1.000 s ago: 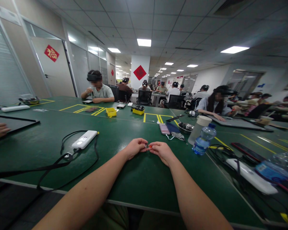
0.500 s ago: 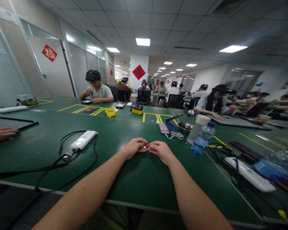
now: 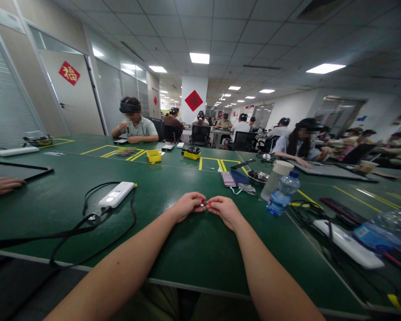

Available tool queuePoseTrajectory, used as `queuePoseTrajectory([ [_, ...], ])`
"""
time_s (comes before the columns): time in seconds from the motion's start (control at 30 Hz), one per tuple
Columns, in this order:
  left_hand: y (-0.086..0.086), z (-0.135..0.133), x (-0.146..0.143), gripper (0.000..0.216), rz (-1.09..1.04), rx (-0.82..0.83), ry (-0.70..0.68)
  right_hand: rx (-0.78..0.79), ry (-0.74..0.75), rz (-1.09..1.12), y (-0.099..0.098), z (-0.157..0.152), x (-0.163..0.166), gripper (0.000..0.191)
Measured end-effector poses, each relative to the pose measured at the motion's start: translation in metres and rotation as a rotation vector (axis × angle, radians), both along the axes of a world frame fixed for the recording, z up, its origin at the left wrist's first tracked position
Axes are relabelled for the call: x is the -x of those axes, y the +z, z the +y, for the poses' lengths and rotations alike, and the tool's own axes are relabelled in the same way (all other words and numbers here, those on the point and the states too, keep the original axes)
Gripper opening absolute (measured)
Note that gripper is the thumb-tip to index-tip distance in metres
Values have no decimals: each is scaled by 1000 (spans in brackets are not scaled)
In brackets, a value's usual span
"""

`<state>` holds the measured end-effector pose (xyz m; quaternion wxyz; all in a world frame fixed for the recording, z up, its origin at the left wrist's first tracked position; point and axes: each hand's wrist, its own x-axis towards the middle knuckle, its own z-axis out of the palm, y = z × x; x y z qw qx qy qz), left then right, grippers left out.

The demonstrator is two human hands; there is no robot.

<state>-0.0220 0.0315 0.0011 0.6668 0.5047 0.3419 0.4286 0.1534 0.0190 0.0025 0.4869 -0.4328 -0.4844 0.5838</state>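
Observation:
Just above the green table (image 3: 200,249), my two hands meet fingertip to fingertip. My left hand (image 3: 189,207) pinches a tiny red and white piece (image 3: 202,203), too small to name. Between the thumb and fingers of my right hand (image 3: 224,210) is a small orange-red bit (image 3: 208,203), whose kind I cannot make out. The two pieces sit very close together; whether they touch or are joined is unclear. My fingers hide most of both.
A white power bank (image 3: 117,195) with black cables lies to the left. On the right stand a water bottle (image 3: 284,192), a pale tumbler (image 3: 274,180) and a metal bowl (image 3: 258,177). A co-worker's hand (image 3: 5,186) rests at the far left. Yellow trays (image 3: 153,156) sit farther back.
Both hands keep nearly the same place. Slightly more of the orange-red bit shows at my right fingertips now.

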Motion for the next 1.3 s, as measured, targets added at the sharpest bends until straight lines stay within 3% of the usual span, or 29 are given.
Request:
queuePoseTrajectory([
  [0.2,-3,-1,0,25,39,-121,-31,-41,25,-6,3,-5,1,16],
  [0.63,1,1,0,21,21,14,-15,23,62,121,4,-1,-1,19],
  [0.93,2,-2,0,22,25,-37,-26,17,43,33,3,-2,-1,8],
  [1.3,0,-2,0,20,42,-66,-6,-44,20,13,5,-5,0,18],
])
